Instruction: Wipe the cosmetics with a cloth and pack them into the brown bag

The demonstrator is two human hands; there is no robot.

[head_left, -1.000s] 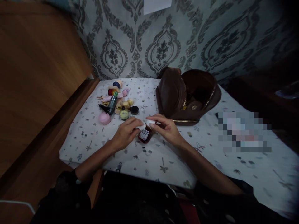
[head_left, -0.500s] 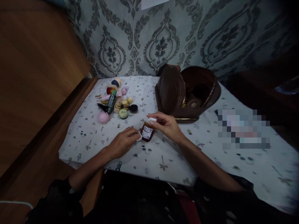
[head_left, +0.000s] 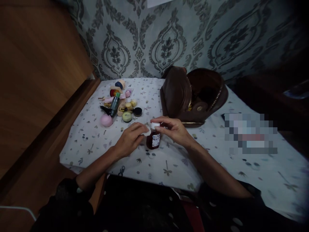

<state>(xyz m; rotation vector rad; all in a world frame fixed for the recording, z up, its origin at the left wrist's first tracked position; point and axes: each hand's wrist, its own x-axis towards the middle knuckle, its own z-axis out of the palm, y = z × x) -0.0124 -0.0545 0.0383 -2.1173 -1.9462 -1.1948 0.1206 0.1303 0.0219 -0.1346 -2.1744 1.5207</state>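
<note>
My right hand grips a small dark red bottle by its white cap and holds it nearly upright just over the patterned tablecloth. Next to the bottle's neck, my left hand pinches a small white pad. The two hands almost touch at the middle of the table.
A cluster of small cosmetics lies at the back left: a green tube, a pink sponge, little jars. An open brown leather bag stands behind my right hand. A wooden panel borders the left side, and patterned wallpaper is behind.
The bottle was tilted toward the table half a second ago and now stands nearly upright. My left hand has lifted with the white pad back up beside the bottle's neck.
</note>
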